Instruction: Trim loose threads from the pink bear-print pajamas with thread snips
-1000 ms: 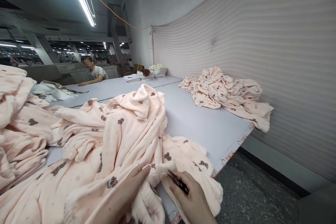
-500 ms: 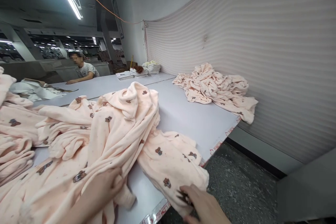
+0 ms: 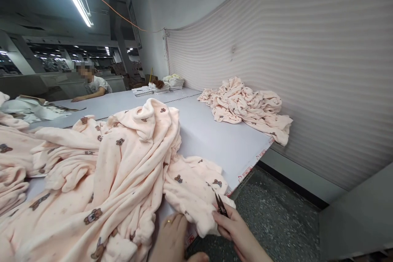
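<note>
A peach fleece garment with brown bear prints (image 3: pixel 129 159) lies heaped on the grey table (image 3: pixel 215 139) in front of me. My right hand (image 3: pixel 236 229) pinches the garment's lower edge at the table's corner and holds small dark thread snips (image 3: pixel 220 205) pointing up. My left hand (image 3: pixel 170 237), with a ring on one finger, is curled at the garment's edge just left of it, and its fingertips are hidden under the cloth.
A second pile of the same peach garments (image 3: pixel 245 106) lies at the table's far right edge. More garments (image 3: pixel 12 163) are stacked at left. A person (image 3: pixel 90 86) sits at the far end. Folded stacks (image 3: pixel 172 82) rest near the striped wall. The floor (image 3: pixel 276 221) is dark.
My right hand has drawn the garment's edge toward me and raised the snips into sight. My left hand slid from on top of the cloth down to its edge.
</note>
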`<state>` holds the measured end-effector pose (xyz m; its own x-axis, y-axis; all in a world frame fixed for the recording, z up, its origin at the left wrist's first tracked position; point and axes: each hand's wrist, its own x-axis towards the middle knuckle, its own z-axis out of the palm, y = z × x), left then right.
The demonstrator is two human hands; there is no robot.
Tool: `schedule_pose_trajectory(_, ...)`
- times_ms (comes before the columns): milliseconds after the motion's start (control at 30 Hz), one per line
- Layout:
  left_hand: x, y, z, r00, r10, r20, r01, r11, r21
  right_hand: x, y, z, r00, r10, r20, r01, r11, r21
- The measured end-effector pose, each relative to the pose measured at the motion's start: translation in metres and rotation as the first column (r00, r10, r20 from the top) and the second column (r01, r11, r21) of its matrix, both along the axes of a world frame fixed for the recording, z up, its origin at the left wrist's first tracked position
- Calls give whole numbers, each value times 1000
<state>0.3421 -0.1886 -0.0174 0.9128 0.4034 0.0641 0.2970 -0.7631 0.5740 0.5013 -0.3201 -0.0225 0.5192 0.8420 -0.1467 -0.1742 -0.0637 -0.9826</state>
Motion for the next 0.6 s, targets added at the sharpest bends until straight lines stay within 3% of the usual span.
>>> schedule_pose_trajectory(67, 14, -12, -8, 978, 103, 181, -53, 964, -259, -5, 0, 1, 999, -10, -52, 11, 1000, 15)
schedule_pose_trajectory(133, 19, -18, -14, 932, 201, 301, -67, 913, -402, -4, -3, 5, 982, -58, 180, 58, 998, 4)
schedule_pose_trajectory(200, 18, -19, -16, 893, 228, 387, -59, 913, -403, -2, -7, 13, 877, -90, 472, 130, 990, -51)
schedule_pose_trajectory(267, 16, -19, -14, 866, 225, 446, -47, 926, -375, -3, -12, 22, 749, -69, 658, 192, 974, -116)
schedule_pose_trajectory(433, 13, -21, -11, 858, 278, 431, -56, 886, -460, -16, -19, 24, 527, 74, 847, 115, 981, -157)
schedule_pose_trajectory(533, 10, -20, -5, 841, 335, 425, -178, 912, -369, -19, -15, 12, 392, 20, 920, 222, 968, -115)
schedule_pose_trajectory(600, 9, -17, 5, 873, 298, 387, -189, 937, -295, -16, -8, 5, 362, -75, 929, 301, 953, -40)
